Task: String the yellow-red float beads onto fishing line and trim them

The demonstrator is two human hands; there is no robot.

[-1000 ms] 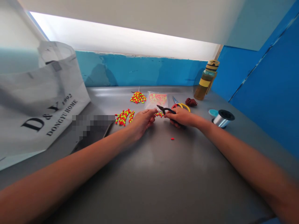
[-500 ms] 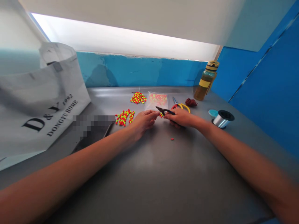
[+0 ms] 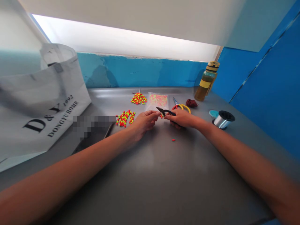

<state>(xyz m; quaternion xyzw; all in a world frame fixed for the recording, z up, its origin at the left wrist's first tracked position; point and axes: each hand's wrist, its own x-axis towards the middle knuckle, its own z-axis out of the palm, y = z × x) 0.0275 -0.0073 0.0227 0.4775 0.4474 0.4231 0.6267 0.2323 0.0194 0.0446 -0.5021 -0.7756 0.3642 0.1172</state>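
My right hand (image 3: 181,118) is closed round the handles of small black pliers (image 3: 164,111), whose tip points left. My left hand (image 3: 144,120) is pinched at the pliers' tip, fingers together on something too small to make out, next to a few red-and-yellow beads (image 3: 161,116). Both hands rest on the grey metal table (image 3: 152,175). One loose red bead (image 3: 173,140) lies just in front of my right hand.
A bead pile (image 3: 125,117) lies left of my hands, another bunch (image 3: 138,98) and a clear bead bag (image 3: 157,100) behind. Yellow-handled scissors (image 3: 181,106), dark red cord (image 3: 191,102), a bottle (image 3: 207,81) and a line spool (image 3: 222,119) are right. A white bag (image 3: 39,100) stands left.
My left hand's fingers have closed in on the pliers' tip and the beads between the hands are more covered. Both arms have hardly moved.
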